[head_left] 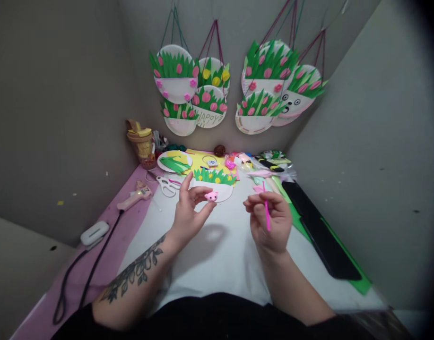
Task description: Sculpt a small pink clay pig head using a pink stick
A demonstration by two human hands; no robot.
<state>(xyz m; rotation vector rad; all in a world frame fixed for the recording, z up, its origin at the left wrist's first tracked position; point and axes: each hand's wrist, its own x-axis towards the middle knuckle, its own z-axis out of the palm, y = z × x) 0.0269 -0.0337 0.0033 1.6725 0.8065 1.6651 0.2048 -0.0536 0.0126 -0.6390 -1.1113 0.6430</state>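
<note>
Between the thumb and fingers of my left hand [190, 210] is a small pink animal-face figure [212, 196] with dark eyes, held up over the white cloth. My right hand [272, 219] grips a thin bright pink stick [266, 212], which slants nearly upright across the fingers. The tip of its thumb and forefinger come together, and whether anything tiny sits there I cannot tell. Just behind the left hand lies a half paper plate [224, 191] with green paper leaves and yellow flowers. A light pink piece [258, 188] shows behind my right fingers.
At left lie white scissors [166, 186], a pink glue gun [135, 197] with a black cord and a white case [95, 233]. A brown cup [142, 146] stands at the back left. A long black object [321, 231] lies on green sheets at right. Decorated plates [176, 89] hang on the wall.
</note>
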